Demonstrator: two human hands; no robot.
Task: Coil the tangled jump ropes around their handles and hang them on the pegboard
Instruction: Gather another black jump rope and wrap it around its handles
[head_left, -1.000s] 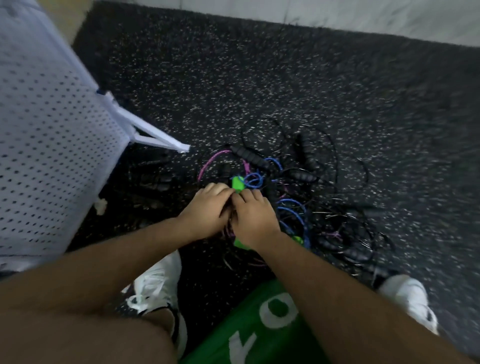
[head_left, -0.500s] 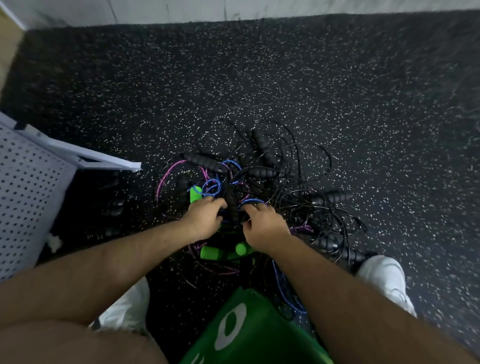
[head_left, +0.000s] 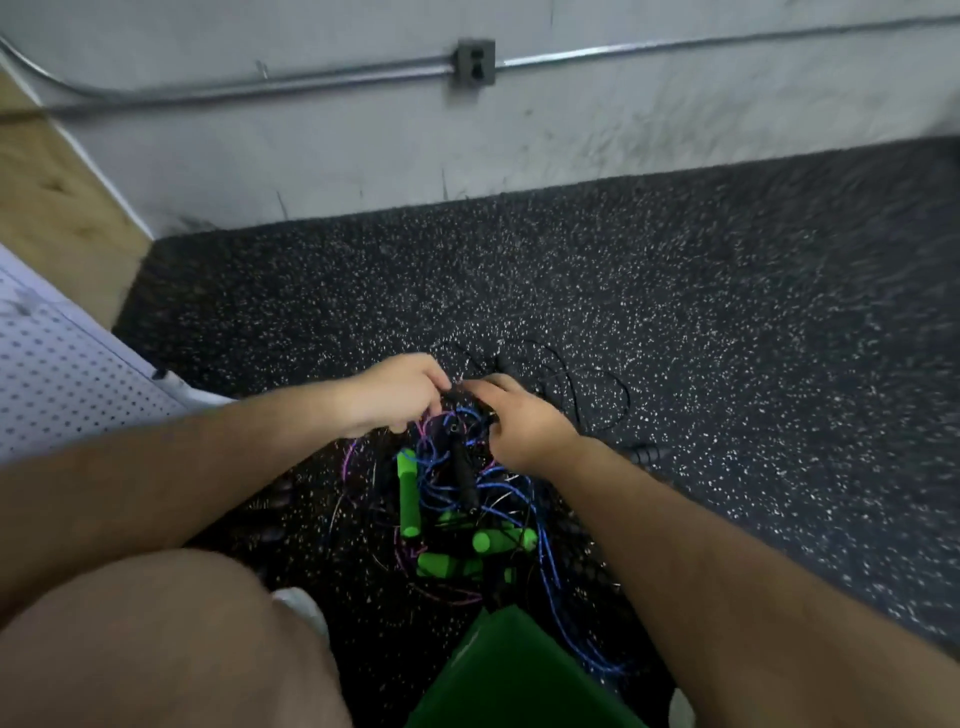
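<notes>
A tangle of jump ropes (head_left: 467, 499) with blue, pink and black cords lies on the dark speckled floor mat between my arms. Several green foam handles (head_left: 408, 493) and a black handle (head_left: 462, 475) hang in the bundle. My left hand (head_left: 395, 397) grips cords at the top left of the tangle, fingers curled. My right hand (head_left: 519, 421) pinches cords at the top right, close to the left hand. Thin black cord loops (head_left: 587, 389) trail on the mat beyond my right hand. The white pegboard (head_left: 57, 384) leans at the far left.
A green bin (head_left: 514, 680) stands at the bottom centre, between my knee and right arm. A grey wall with a conduit and an outlet box (head_left: 474, 61) runs along the back. A white shoe (head_left: 304, 605) shows beside my knee. Another black handle (head_left: 647, 453) lies right of my wrist.
The view tilted up, showing the wall. Both hands moved up and away from me with the tangle, which now hangs lifted, its green handles dangling below my hands.
</notes>
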